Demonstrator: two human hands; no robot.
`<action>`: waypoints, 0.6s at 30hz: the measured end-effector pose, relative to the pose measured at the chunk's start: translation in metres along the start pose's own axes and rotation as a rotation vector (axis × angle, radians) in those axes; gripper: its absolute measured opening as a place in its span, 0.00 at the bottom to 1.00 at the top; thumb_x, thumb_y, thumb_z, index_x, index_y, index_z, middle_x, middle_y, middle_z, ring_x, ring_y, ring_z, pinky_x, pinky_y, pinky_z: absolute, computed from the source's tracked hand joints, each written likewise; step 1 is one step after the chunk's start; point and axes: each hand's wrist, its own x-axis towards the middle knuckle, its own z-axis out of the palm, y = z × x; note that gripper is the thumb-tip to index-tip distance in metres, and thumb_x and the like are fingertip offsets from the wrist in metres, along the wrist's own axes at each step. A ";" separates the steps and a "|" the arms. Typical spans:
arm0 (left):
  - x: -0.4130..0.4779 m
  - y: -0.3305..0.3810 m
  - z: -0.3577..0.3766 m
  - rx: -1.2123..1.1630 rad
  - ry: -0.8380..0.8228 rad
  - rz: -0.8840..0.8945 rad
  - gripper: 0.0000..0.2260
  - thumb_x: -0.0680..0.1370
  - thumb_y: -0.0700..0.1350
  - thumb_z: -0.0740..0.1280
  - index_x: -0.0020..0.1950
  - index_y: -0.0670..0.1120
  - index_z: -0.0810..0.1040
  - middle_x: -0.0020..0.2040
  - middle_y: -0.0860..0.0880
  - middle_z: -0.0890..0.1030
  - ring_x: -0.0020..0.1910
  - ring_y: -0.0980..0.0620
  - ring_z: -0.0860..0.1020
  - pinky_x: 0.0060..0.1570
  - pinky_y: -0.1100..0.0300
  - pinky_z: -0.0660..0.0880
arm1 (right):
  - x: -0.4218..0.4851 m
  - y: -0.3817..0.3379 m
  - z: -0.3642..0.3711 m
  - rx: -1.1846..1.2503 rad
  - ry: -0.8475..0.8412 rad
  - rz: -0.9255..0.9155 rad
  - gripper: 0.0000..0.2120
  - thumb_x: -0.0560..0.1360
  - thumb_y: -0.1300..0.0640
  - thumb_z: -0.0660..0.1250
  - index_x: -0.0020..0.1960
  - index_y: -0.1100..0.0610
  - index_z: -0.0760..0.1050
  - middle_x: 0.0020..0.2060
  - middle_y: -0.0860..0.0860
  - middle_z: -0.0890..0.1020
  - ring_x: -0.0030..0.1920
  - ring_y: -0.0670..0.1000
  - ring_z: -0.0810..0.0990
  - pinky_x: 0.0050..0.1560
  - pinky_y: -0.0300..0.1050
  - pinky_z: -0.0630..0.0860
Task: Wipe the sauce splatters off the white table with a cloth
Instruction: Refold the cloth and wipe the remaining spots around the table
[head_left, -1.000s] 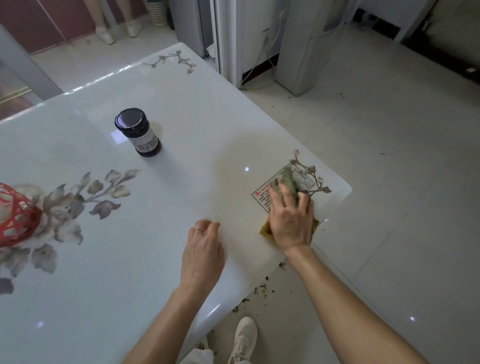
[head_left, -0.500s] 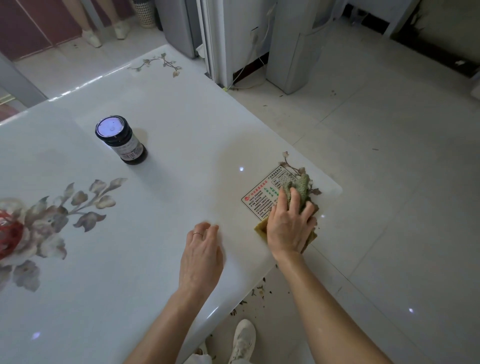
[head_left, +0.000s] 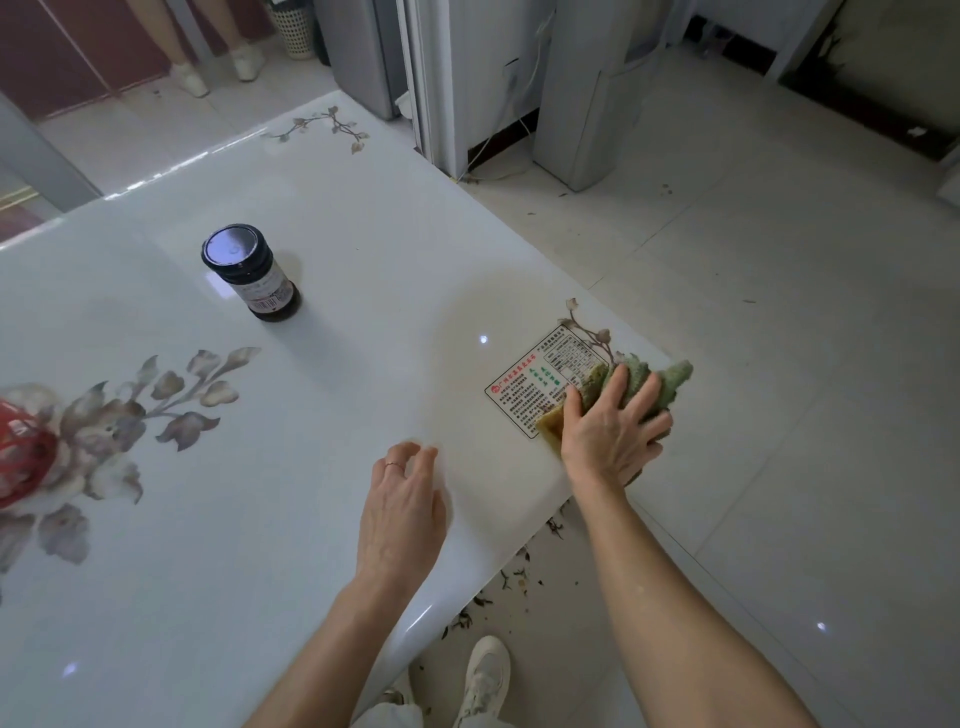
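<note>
Head camera is looking down on the white table (head_left: 337, 405), whose near right corner is sitting at about 3 o'clock in the frame. The cloth (head_left: 655, 378) is lying on that corner, bunched and green with a yellow patch showing at its near end. Its long axis is running from roughly 8 o'clock to 2 o'clock, and its far green end is pointing toward 2 o'clock and hanging just past the table edge. The right hand (head_left: 610, 436) is pressing down on the cloth with fingers spread and nearly straight, the thumb lying along the cloth's left side; it is not bunching the fabric into a fist. The cloth is partly covering a printed sticker (head_left: 535, 384) stuck to the tabletop.

At 6 o'clock the left hand (head_left: 402, 512) is resting on the table, fingers loosely bent with the tips touching the surface, holding nothing and wearing a ring (head_left: 395, 465). A dark jar (head_left: 249, 270) is standing upright at 10 o'clock, well apart from both hands. A red wire basket (head_left: 21, 452) is showing at 9 o'clock, over a floral print (head_left: 156, 405). A white shoe (head_left: 485, 675) is standing on the floor below the table edge.
</note>
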 end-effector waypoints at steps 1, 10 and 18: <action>-0.002 -0.001 0.000 0.000 0.001 -0.005 0.18 0.74 0.36 0.62 0.65 0.42 0.70 0.64 0.43 0.70 0.58 0.43 0.70 0.50 0.56 0.73 | -0.004 0.001 -0.001 0.022 -0.017 0.030 0.35 0.79 0.34 0.57 0.79 0.49 0.55 0.78 0.57 0.51 0.67 0.64 0.61 0.59 0.57 0.71; -0.017 0.002 0.009 -0.012 0.000 0.003 0.18 0.75 0.37 0.61 0.66 0.44 0.69 0.64 0.44 0.69 0.59 0.45 0.70 0.55 0.56 0.73 | -0.044 0.002 -0.004 0.146 -0.120 0.119 0.32 0.81 0.38 0.57 0.79 0.48 0.49 0.71 0.63 0.58 0.62 0.61 0.69 0.59 0.56 0.74; -0.038 0.002 0.016 -0.004 -0.033 0.033 0.17 0.75 0.36 0.59 0.64 0.43 0.70 0.63 0.43 0.70 0.58 0.44 0.70 0.55 0.55 0.73 | -0.099 -0.009 0.002 0.033 -0.199 0.087 0.34 0.82 0.39 0.55 0.80 0.51 0.44 0.72 0.64 0.54 0.64 0.62 0.66 0.62 0.53 0.71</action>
